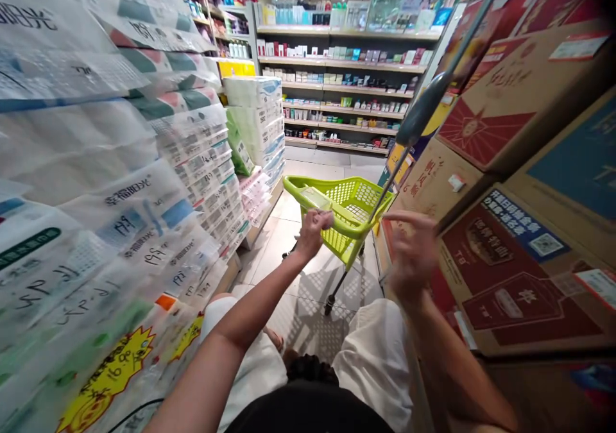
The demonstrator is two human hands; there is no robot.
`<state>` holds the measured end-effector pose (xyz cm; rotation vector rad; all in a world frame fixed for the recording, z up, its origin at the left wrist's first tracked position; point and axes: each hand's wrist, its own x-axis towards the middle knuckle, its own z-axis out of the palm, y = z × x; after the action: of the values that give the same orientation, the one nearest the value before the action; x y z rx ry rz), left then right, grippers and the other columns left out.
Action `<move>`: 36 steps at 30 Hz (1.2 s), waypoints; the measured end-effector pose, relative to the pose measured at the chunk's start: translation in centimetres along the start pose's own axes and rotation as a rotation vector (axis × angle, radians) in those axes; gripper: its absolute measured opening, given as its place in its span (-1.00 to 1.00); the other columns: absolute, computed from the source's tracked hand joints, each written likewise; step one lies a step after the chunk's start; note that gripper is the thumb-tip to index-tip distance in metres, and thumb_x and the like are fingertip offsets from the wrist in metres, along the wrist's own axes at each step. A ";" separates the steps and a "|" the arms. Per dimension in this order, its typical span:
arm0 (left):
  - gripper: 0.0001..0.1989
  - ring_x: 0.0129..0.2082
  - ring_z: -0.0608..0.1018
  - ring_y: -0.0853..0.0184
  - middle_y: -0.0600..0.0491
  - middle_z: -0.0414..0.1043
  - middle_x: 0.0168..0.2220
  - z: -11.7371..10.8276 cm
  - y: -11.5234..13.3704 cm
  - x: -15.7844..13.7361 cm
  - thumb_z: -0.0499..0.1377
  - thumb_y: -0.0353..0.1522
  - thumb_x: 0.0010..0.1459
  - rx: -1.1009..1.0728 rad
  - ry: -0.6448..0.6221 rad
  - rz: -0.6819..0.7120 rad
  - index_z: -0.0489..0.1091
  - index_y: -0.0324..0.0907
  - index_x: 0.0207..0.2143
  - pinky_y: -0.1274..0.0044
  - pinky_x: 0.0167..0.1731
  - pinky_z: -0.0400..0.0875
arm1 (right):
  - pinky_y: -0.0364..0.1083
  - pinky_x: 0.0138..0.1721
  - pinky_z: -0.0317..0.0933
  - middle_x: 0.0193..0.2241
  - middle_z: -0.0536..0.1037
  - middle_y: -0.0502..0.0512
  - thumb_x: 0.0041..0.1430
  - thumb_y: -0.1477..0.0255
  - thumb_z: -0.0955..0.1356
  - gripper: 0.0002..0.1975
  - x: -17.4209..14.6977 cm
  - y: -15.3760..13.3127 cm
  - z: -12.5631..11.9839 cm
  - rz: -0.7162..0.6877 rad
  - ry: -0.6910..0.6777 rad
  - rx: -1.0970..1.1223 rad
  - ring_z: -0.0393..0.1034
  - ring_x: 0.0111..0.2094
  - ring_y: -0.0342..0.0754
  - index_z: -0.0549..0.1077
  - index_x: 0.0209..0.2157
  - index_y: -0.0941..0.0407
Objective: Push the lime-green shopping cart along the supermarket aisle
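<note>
Ahead of me in the aisle stands a lime-green plastic shopping cart (pixel 359 195) with a lattice basket and thin dark legs on casters. My left hand (pixel 314 228) is closed around the near rim of its handle. Raised beside the cart's right side, my right hand (pixel 414 247) is slightly blurred; its index finger stretches toward the handle, apart from it, and it holds nothing that I can see. A long pole (pixel 392 179) with a dark, thicker section and a yellow collar leans out of the basket to the upper right; its exact kind is unclear.
Wrapped tissue packs (pixel 192 151) with handwritten prices are stacked along the left. Printed cardboard cartons (pixel 510 279) form a wall close on the right. Shelves of small boxed and bottled goods (pixel 337 80) cross the far end, beyond the tiled floor (pixel 276 228).
</note>
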<state>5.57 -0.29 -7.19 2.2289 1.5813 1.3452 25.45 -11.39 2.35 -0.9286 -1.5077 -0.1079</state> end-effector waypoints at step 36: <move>-0.72 -0.09 0.51 0.18 -0.04 0.50 -0.11 -6.3 -2.4 10.8 0.14 -0.47 0.20 0.164 -0.362 -0.034 0.66 -0.07 -0.21 0.25 0.11 0.43 | 0.12 0.10 0.17 -0.25 0.60 0.13 0.43 0.44 0.23 -0.79 -6.8 6.3 9.0 -0.035 -0.100 -0.384 0.43 0.01 0.13 0.48 -0.07 0.09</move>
<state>0.31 7.04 1.79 2.3547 1.6311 0.7675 21.17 -5.30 -8.17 -1.2270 -1.6269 -0.3921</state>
